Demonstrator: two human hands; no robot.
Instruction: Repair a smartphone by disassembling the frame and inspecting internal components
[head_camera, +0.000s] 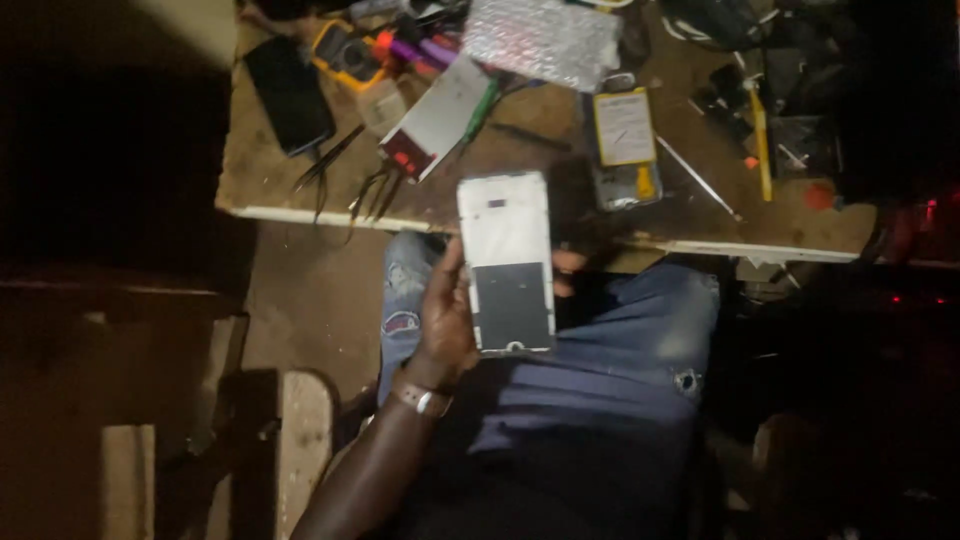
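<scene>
A: Which fingers show, and what do they grip?

B: Left hand, fingers curled behind a white phone frame, fingertips emerging at its 3 o'clock edge, thumb along its 9 o'clock edge. The frame stands upright over the lap, its top overlapping the bench edge. The right hand is out of view.

A: Labels and packages?

B: At the frame's 1 o'clock, a rectangular yellow-bordered label on a battery. At 12 o'clock, a silvery bubble-wrap pouch. At 11 o'clock, a white board with a red end; beyond it a yellow meter and a black phone.

A: Arm pose?

B: Wrist, wearing a band, bent back; the forearm runs to 7 o'clock.
</scene>
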